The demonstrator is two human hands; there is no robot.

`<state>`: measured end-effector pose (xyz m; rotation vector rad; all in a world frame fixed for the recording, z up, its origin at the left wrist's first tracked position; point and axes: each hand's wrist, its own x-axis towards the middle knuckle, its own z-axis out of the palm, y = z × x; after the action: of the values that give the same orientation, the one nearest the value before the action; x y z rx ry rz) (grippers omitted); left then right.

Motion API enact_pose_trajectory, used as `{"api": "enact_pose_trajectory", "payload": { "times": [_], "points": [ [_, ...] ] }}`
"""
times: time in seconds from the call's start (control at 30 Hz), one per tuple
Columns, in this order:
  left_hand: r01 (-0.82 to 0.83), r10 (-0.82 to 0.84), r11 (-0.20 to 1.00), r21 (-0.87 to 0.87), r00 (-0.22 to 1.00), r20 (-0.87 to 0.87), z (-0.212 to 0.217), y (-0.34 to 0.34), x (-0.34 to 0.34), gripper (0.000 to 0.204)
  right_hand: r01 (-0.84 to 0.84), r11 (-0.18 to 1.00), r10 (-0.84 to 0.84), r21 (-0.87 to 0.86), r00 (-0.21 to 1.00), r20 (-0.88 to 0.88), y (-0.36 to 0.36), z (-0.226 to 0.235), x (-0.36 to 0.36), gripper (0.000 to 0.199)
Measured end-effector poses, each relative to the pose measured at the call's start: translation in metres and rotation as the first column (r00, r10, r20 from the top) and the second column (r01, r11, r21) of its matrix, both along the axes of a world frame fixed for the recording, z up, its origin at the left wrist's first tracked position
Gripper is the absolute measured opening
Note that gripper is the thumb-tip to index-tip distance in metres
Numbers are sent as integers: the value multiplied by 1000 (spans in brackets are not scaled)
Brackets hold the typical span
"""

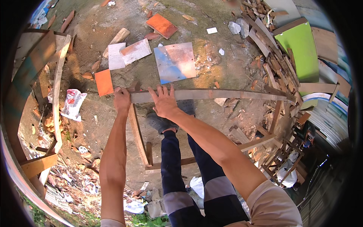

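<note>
while the left hand [121, 100] clutches the plank [227, 94] end; right hand [164, 104] (flat) presses it

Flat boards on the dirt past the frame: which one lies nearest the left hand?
The small plain orange board, just up and left of the left hand. The white boards and the big blue-and-rust panel lie farther off.

Single head-worn fisheye view, looking steeply down, close over the wooden frame [211, 94], dirt ground [211, 68] beyond

plastic bag [72, 104] | white-red, crumpled | on dirt, left
</note>
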<state>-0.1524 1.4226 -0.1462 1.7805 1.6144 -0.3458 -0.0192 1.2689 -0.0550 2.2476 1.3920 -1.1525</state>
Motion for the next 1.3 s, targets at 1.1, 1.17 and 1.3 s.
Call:
{"api": "enact_pose_trajectory", "payload": {
  "times": [1.1,1.17,1.3],
  "points": [
    [-498,493,826,263,865,91,17,-14,31,57,86,996,-92,-36,844,-528,61,-35,40,95],
    [-520,501,823,227,854,139,19,-17,31,56,134,984,-178,-116,753,-633,67,-52,44,92],
    [-507,493,822,261,862,120,18,-12,35,52,151,968,-248,-199,681,-689,79,-68,40,87]
  ]
}}
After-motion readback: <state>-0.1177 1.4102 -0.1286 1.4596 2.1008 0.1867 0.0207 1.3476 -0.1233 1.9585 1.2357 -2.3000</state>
